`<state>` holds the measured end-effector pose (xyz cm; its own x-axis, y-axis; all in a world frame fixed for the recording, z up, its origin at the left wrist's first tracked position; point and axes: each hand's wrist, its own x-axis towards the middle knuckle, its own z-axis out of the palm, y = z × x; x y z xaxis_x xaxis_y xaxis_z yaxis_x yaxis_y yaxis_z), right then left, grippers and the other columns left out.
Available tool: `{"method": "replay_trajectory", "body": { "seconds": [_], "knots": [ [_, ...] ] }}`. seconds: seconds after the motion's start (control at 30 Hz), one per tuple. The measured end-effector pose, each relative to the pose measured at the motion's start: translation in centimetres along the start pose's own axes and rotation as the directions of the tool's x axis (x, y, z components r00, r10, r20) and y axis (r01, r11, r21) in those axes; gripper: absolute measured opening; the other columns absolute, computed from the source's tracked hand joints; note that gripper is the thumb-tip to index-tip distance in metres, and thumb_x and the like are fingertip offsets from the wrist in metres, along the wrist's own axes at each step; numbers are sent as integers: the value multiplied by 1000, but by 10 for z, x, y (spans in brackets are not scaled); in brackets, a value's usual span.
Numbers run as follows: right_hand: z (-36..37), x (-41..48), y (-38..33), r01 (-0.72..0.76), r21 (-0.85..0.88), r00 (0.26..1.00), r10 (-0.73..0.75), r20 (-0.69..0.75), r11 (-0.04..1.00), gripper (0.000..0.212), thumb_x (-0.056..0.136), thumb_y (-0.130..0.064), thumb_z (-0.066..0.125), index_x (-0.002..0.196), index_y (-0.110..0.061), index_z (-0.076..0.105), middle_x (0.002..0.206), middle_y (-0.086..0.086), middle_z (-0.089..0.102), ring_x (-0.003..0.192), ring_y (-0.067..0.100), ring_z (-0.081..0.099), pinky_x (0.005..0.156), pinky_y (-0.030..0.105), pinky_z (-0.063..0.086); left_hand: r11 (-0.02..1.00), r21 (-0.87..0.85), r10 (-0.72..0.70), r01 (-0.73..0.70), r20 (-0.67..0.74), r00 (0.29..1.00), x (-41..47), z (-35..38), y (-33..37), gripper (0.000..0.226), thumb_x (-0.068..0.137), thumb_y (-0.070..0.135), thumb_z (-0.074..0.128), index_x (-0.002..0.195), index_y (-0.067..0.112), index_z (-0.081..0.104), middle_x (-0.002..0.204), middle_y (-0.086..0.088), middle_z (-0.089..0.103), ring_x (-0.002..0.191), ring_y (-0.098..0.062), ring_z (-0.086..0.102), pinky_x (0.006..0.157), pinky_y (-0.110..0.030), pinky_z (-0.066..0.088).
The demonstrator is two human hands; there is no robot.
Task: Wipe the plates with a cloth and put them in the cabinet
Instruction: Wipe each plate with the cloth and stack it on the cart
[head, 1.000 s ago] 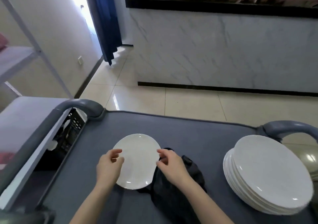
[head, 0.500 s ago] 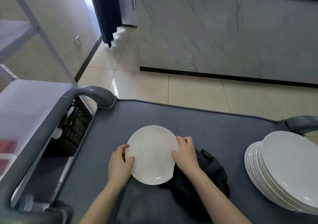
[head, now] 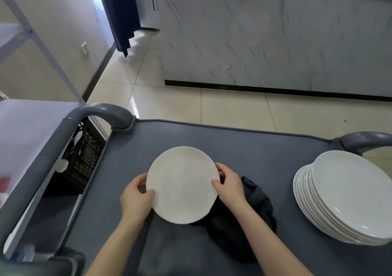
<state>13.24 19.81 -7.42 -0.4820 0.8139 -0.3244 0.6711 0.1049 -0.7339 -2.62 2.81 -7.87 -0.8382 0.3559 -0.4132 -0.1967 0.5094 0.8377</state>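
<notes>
Head view, plate: the single white plate (head: 182,184) sits over the middle of the grey worktop (head: 254,148), towards its near edge. I cannot tell whether it is lifted clear.
Left hand: the left hand (head: 135,199) grips the plate's left rim, thumb on top and fingers curled under.
Right hand: the right hand (head: 229,185) pinches the right rim the same way. I'd say the two-sided hold is there to steady it for carrying or turning.
Cloth: the dark cloth (head: 252,203) lies crumpled just right of the plate and partly under it, close at hand for wiping.
Stack: the stack of plates (head: 347,199) waits at the worktop's right edge, well apart from the hands.
Cabinet: not in sight.
Writing: no label or brand can be read.
</notes>
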Motion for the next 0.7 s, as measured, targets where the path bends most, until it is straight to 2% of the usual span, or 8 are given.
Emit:
{"method": "replay_trajectory", "body": {
  "seconds": [0.13,0.17,0.23,0.3,0.4,0.57,0.63,0.7],
  "knots": [
    [-20,-8,-9,25,237,1000,-27,3,971,39,89,-7,54,119,-27,66,112,-6,69,109,16,61,94,37,52,995,-96,0,4,43,999,-4,-5,12,50,79,-11,56,110,23,73,98,1,75,95,-21,70,78,-35,57],
    [-26,-11,-11,26,320,999,-31,13,947,38,90,-6,53,113,-32,68,108,-10,71,104,12,63,88,32,55,991,-136,-3,12,64,998,-5,-6,15,49,80,-11,55,108,23,74,97,0,76,94,-22,71,78,-38,59],
    [-38,-18,-14,8,456,999,-29,38,890,42,91,-4,51,105,-39,68,102,-14,72,98,9,66,76,23,56,974,-224,1,24,113,994,-12,-5,23,49,83,-11,53,105,27,75,92,2,77,84,-14,73,64,-31,61],
    [-51,-23,-13,-24,546,999,1,42,837,40,94,-3,52,109,-36,68,105,-8,72,100,15,67,75,27,56,955,-298,34,15,160,987,-22,-2,30,50,86,-8,54,107,32,76,92,6,77,78,-6,73,59,-23,58],
    [-68,-28,-7,-44,637,999,33,29,769,36,96,-2,52,112,-31,68,109,0,72,99,21,67,73,34,57,910,-414,77,16,206,975,-35,10,39,47,93,-1,56,114,37,72,97,8,77,82,-6,73,63,-24,58],
    [-87,-37,-1,-78,784,997,54,57,616,37,97,-1,49,116,-26,68,107,-3,74,93,17,69,62,28,56,847,-532,105,12,189,976,-71,49,49,46,102,17,54,137,46,47,117,19,66,104,-16,67,69,-38,60],
    [-88,-40,1,-68,797,998,34,60,600,38,98,-1,47,119,-26,67,109,-4,73,94,17,69,65,30,57,817,-576,111,2,162,981,-82,64,54,44,104,22,51,138,48,44,121,21,63,108,-14,64,66,-38,61],
    [-87,-44,4,-65,792,996,-4,85,607,38,98,-2,48,121,-27,66,111,-4,73,97,16,69,71,34,58,799,-601,53,22,107,993,-84,71,59,38,106,27,45,138,48,44,126,17,62,110,-16,64,68,-40,61]
  ]
}}
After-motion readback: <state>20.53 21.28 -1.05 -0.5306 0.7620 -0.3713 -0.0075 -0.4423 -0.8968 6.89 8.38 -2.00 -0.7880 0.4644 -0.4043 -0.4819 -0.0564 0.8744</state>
